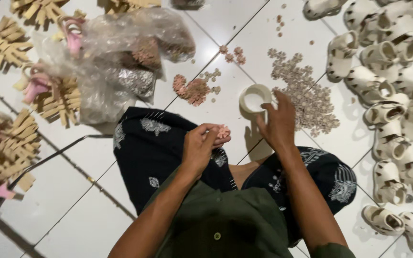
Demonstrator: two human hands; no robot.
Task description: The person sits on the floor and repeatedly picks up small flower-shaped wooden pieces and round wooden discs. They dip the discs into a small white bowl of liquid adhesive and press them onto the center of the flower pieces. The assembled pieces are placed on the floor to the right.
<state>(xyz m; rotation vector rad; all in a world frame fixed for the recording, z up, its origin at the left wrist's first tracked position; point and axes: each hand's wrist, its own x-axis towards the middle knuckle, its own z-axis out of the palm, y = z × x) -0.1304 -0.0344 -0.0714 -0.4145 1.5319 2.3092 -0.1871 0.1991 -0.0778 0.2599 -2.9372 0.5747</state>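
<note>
Person seated on white tiled floor [96, 224], dark patterned cloth over the legs. Left hand [199, 148] pinches a small pink flower-shaped ornament [223, 132] between thumb and fingertips, held above the lap. Right hand [278, 125] hangs with fingers loosely spread, holding nothing, just beside a small white round cup [255, 98] and at the near edge of a heap of beige flower ornaments [307, 93].

Step in hand, as it reads: one ornament is picked and held ready while the free hand goes toward the cup, likely glue, though its contents cannot be told. The next move calls for a fine touch, bringing ornament and cup together without tipping it.

Smaller pile of pink ornaments [192, 90] lies beyond the left hand. White child sandals [388, 112] crowd the right side, well apart from the held piece. Clear plastic bags [120, 62] and tan strap bundles [5, 143] lie left.
</note>
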